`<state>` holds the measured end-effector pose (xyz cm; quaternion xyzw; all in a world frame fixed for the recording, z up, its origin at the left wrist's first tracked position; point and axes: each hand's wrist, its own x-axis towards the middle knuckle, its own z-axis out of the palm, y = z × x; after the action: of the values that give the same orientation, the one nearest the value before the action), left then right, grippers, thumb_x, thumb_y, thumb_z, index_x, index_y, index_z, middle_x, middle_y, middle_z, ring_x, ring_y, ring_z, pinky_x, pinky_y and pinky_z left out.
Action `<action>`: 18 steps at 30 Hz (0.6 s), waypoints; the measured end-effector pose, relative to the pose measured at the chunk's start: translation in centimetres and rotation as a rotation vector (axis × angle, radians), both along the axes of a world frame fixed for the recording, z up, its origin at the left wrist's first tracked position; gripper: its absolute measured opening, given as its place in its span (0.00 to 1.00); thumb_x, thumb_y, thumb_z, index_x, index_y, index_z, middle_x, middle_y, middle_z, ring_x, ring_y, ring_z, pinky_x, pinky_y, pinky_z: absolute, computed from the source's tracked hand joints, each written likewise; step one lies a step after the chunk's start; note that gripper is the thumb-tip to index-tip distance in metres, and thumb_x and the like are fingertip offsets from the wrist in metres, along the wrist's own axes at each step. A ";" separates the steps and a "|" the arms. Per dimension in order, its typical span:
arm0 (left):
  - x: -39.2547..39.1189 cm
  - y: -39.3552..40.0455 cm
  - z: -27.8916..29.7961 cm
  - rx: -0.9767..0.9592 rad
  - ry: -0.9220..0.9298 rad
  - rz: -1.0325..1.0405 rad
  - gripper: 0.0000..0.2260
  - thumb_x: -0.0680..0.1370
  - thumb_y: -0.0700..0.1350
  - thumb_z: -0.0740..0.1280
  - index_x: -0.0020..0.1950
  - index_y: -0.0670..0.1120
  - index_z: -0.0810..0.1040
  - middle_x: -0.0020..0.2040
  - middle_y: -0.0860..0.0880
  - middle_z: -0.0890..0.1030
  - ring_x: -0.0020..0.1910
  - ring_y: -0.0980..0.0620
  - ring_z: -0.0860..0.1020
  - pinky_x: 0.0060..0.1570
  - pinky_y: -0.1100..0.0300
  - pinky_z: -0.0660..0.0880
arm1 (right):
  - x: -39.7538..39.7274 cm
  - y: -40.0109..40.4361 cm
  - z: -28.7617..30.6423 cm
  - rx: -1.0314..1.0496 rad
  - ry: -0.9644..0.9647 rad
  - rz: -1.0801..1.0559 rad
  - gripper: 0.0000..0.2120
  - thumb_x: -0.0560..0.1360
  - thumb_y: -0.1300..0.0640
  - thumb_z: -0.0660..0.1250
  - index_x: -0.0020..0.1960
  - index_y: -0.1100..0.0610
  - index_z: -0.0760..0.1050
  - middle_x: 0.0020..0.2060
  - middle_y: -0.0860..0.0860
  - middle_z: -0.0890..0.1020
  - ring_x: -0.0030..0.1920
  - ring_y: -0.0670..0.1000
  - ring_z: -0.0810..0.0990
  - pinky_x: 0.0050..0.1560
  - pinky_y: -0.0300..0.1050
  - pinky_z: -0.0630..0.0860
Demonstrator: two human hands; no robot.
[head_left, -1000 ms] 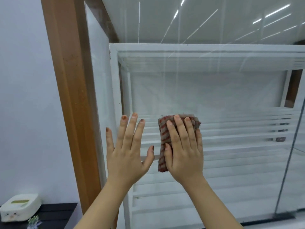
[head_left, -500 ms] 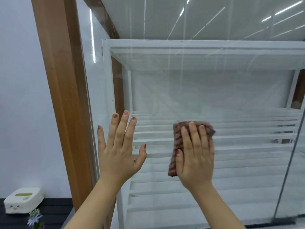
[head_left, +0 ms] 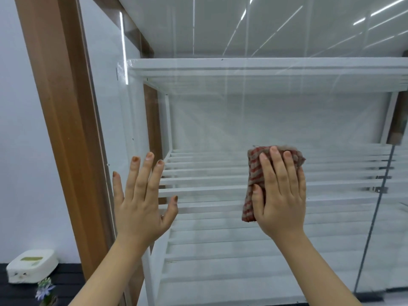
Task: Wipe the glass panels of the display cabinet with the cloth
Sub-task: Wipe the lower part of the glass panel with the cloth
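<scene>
Head view: right hand presses cloth flat against glass; left hand spread open at lower left, holding nothing.

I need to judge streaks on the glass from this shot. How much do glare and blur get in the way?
Head view: long bright reflections of ceiling lights streak the glass panel at the top, plus a vertical glare bar upper left; straight edges bend from the wide-angle lens; the cloth under the right hand looks slightly soft at its top edge; the left hand is sharp.
</scene>
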<state>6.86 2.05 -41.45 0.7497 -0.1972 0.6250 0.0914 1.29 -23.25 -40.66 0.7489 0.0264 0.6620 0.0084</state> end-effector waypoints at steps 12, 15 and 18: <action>-2.8 -6.3 1.9 -0.038 0.019 -0.146 0.29 0.74 0.51 0.61 0.73 0.46 0.57 0.74 0.45 0.58 0.75 0.47 0.54 0.72 0.43 0.46 | 0.1 -1.0 -1.4 0.044 -0.003 0.020 0.24 0.78 0.52 0.51 0.73 0.54 0.56 0.71 0.53 0.61 0.75 0.50 0.51 0.72 0.54 0.53; -3.5 -9.4 2.9 0.074 -0.005 -0.156 0.28 0.75 0.51 0.60 0.73 0.46 0.58 0.74 0.46 0.58 0.75 0.47 0.54 0.72 0.42 0.47 | 0.1 -0.9 -1.4 0.044 0.006 -0.003 0.24 0.79 0.50 0.49 0.73 0.53 0.55 0.71 0.52 0.61 0.74 0.50 0.52 0.72 0.53 0.53; -3.4 -11.8 2.5 0.137 0.007 -0.125 0.28 0.76 0.52 0.58 0.73 0.46 0.58 0.74 0.47 0.58 0.75 0.47 0.54 0.72 0.42 0.48 | -0.1 -1.1 -1.3 0.052 0.011 0.017 0.23 0.79 0.50 0.49 0.73 0.54 0.57 0.71 0.52 0.61 0.74 0.50 0.53 0.72 0.53 0.53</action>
<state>3.50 -9.71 -38.98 0.7426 -0.2856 0.6005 0.0797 1.22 -24.31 -41.98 0.7523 0.0156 0.6584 -0.0166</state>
